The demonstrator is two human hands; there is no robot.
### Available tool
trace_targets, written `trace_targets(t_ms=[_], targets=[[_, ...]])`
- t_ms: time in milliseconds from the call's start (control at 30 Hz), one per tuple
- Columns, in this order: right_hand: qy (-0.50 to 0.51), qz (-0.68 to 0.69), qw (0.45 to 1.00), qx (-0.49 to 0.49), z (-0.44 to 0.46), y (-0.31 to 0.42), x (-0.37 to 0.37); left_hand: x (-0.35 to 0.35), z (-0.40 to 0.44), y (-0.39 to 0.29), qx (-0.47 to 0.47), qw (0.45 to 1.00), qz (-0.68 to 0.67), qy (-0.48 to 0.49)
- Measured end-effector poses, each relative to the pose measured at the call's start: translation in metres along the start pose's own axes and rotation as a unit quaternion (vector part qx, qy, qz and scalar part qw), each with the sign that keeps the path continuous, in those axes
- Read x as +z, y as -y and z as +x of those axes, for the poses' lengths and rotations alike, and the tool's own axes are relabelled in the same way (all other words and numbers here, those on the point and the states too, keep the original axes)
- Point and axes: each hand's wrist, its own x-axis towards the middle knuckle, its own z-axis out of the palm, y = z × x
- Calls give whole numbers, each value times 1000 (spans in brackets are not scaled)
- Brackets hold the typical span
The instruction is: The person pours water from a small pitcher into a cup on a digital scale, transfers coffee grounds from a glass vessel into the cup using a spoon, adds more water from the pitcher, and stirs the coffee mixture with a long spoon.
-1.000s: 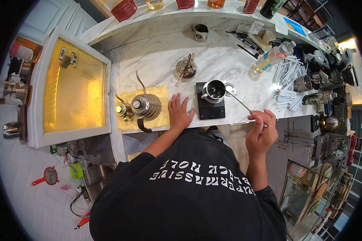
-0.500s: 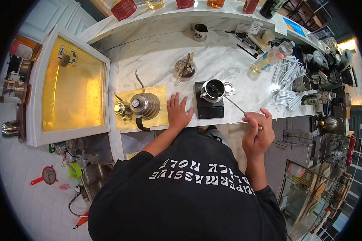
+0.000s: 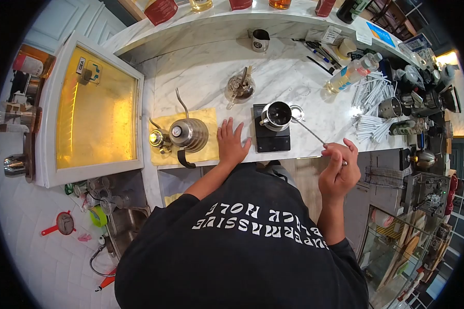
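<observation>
My right hand [image 3: 340, 167] pinches the end of a long thin metal spoon [image 3: 311, 132]. The spoon's far end reaches to the rim of a metal cup [image 3: 277, 115] with dark contents, which stands on a black scale [image 3: 272, 141]. Flat on the marble counter, fingers spread and holding nothing, lies my left hand [image 3: 233, 141]. To its left a steel gooseneck kettle [image 3: 195, 135] rests on a yellow cloth [image 3: 207, 119]. Behind the hands stands a glass vessel [image 3: 241, 88] with dark contents. Beside the cup is a small round metal piece [image 3: 297, 113].
A small pitcher [image 3: 260, 40] stands at the back of the counter. On the right are a clear bottle [image 3: 348, 75], white straws [image 3: 374, 128] and pens [image 3: 322, 54]. An open glass-panelled door [image 3: 98, 108] is at the left, above a sink [image 3: 129, 229].
My right hand and the spoon have shifted slightly, first toward the cup and then back out, the spoon's angle changing a little. My left hand stays on the counter.
</observation>
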Motion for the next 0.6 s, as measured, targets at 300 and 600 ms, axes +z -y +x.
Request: trace_targets(t_ms=[300,600], targets=[[-16,6,1000,23,0,-2,-1,-1,1,0,-1,1000,3,4],[-24,5,1000,20,-1,-3,2,0,1,0,2,1000,10,7]])
